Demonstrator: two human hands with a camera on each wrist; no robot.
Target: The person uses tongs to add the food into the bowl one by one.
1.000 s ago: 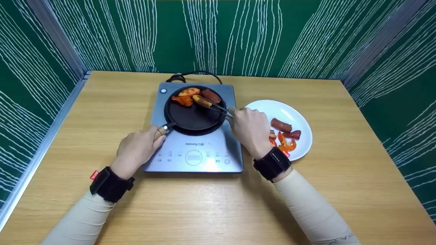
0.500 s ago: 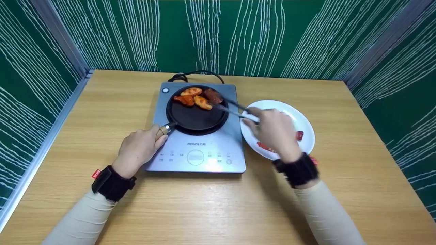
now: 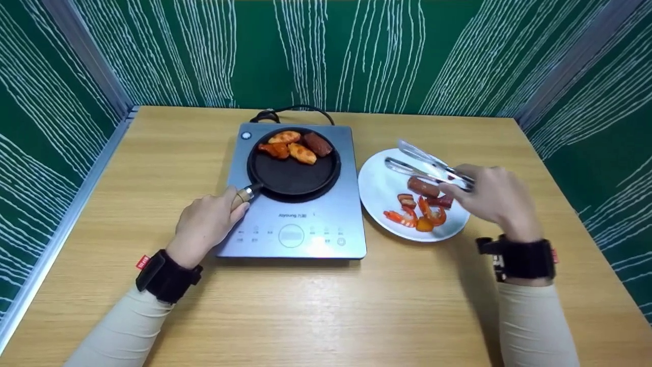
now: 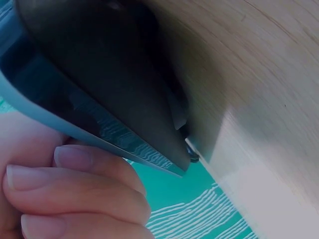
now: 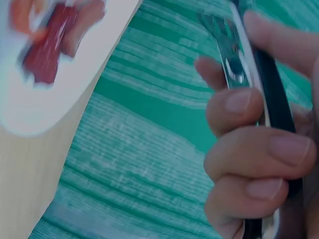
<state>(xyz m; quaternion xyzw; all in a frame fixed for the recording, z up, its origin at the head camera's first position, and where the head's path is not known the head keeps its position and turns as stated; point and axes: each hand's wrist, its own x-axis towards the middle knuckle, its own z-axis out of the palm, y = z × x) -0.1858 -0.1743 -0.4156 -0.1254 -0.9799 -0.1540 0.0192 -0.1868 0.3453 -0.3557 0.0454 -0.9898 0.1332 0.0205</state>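
In the head view my left hand [image 3: 206, 227] grips the wooden handle [image 3: 237, 200] of a small black frying pan [image 3: 290, 178]. Grouped at the pan's far side are a drumstick [image 3: 274, 150], two chicken wings [image 3: 302, 153] and a brownish-red piece of meat [image 3: 317, 145]. My right hand [image 3: 494, 199] holds metal tongs [image 3: 430, 160], their tips spread apart with nothing between them, over the white plate [image 3: 374, 181]. Curled fingers [image 5: 259, 149] wrap the tongs' dark handle in the right wrist view. The plate bears a sausage piece [image 3: 423, 187], shrimp [image 3: 401, 218] and other small pieces.
Under the pan sits a silver induction cooker [image 3: 270, 239], its black cord [image 3: 300, 107] looping behind it. The plate stands close to the cooker's right side on the wooden table [image 3: 300, 311]. Green walls with white streaks [image 3: 351, 56] enclose the table at the back and sides.
My right hand has drawn the tongs back from the wing in the pan, rightward to over the plate. The wing stays in the pan. My left hand keeps its grip on the handle.
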